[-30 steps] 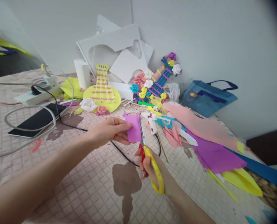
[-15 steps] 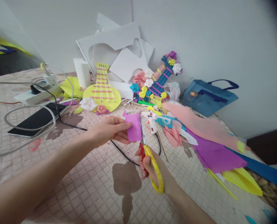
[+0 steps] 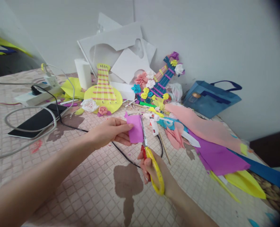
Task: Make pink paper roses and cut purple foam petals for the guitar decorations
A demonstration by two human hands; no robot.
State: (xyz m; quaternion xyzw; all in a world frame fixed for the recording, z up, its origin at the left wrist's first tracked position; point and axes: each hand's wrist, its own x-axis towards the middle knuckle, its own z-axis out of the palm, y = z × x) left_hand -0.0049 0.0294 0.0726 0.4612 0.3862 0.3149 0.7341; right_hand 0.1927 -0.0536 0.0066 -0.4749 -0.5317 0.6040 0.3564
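Between the thumb and fingers of my left hand [image 3: 117, 130] is a small purple piece of crepe paper [image 3: 135, 127], held up above the table. My right hand [image 3: 155, 168] grips a pair of scissors [image 3: 157, 173] with yellow and red handles. Their blades point away from me and lie along the paper's right edge, nearly together. Just beyond the blades, a white glue gun [image 3: 154, 124] rests on the table. Behind the paper lies a pink paper rose [image 3: 103, 110] beside a crumpled white flower [image 3: 89, 105].
A yellow paper guitar [image 3: 103, 94] and a flower-covered blue one [image 3: 162, 82] lean at the back. Purple paper [image 3: 221, 159] and peach paper [image 3: 201, 126] lie right, near a blue bag [image 3: 207, 97]. Cables, a power strip [image 3: 34, 96] and a dark tablet-like device [image 3: 39, 121] are left.
The scissors' handles have shifted very slightly left and up, with the blades staying along the purple paper's edge. My left hand and the paper hold almost still.
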